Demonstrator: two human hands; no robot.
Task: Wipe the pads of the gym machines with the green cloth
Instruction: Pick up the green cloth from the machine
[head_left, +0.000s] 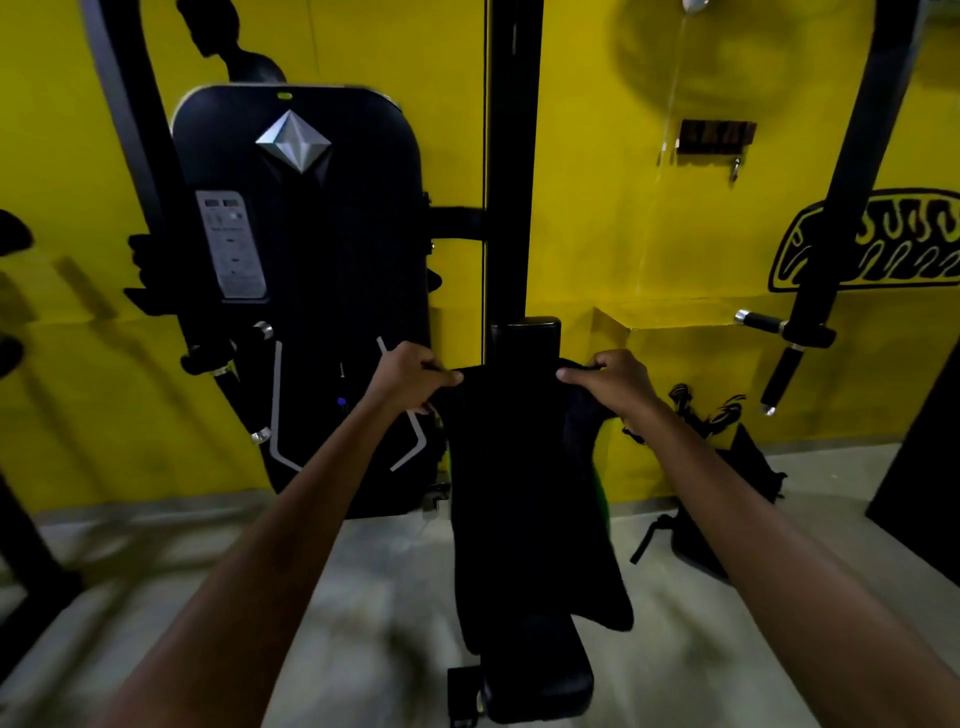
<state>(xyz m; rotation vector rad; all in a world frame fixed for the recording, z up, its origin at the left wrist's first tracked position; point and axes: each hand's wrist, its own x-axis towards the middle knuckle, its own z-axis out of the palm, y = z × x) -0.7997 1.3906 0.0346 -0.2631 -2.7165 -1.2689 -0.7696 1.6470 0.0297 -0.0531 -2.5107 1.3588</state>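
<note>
Gripping the top corners of a dark cloth, the left hand and right hand hold it stretched. It hangs in front of the machine's upright back pad, its lower edge just above the seat pad.

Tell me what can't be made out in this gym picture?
Head view only:
- Back pad: mostly hidden behind the cloth that the left hand and right hand hold up.
- Cloth colour: too dark to judge.
- Panel label: text blurred.
- Seat pad: top covered by cloth.
</note>
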